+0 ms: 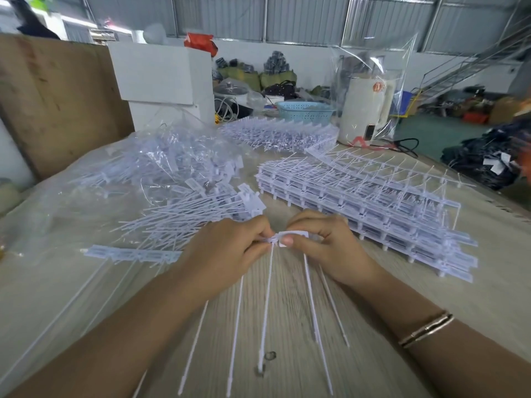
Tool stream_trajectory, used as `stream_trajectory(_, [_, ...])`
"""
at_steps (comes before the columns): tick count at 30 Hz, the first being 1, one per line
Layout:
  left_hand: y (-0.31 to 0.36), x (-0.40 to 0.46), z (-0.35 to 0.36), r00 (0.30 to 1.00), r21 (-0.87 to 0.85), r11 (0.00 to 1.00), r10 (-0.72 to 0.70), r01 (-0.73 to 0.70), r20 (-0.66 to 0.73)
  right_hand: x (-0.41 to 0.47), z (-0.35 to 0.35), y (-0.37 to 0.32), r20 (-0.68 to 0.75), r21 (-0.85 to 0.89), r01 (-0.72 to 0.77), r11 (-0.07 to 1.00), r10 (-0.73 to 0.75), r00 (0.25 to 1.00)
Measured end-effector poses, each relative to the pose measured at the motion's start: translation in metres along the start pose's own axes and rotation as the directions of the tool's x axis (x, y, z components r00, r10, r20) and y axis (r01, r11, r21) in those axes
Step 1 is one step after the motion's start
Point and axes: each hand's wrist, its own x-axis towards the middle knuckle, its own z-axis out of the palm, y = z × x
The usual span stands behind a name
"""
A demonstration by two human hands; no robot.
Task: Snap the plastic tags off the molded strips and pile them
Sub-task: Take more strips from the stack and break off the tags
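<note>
A wood-grain desk [287,326] carried stacked molded strips [373,208] at right and a pile of loose tags [184,214] at left. Near centre, the left hand [230,251] pinched a strip's end; the right hand [327,242] pinched its white tag [293,235], stems trailing toward the viewer.

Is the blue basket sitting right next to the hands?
No, the blue basket sits far back on the table, beyond the strip stacks, while both hands work near the front edge.
</note>
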Motion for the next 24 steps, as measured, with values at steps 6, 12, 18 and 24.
stream_trajectory(6, [-0.005, 0.0, -0.002, 0.998, -0.109, 0.992, -0.058, 0.058, 0.001, -0.005, -0.011, 0.006, -0.062, 0.362, -0.252, 0.898, 0.293, 0.954])
stream_trajectory(12, [0.001, -0.001, -0.001, 0.999, 0.0, 0.999, -0.049, 0.049, -0.016, 0.003, -0.021, 0.034, -0.079, -0.332, -0.314, 0.889, 0.306, 0.949])
stream_trajectory(18, [0.012, -0.002, 0.004, 0.997, 0.05, 0.998, -0.018, 0.022, -0.08, 0.007, -0.017, 0.033, -0.149, -0.354, -0.239, 0.904, 0.198, 0.969])
stream_trajectory(24, [0.026, -0.003, 0.007, 0.984, 0.11, 0.989, 0.116, -0.101, -0.134, -0.004, 0.009, -0.003, 0.111, -0.098, -0.025, 0.995, 0.036, 0.993])
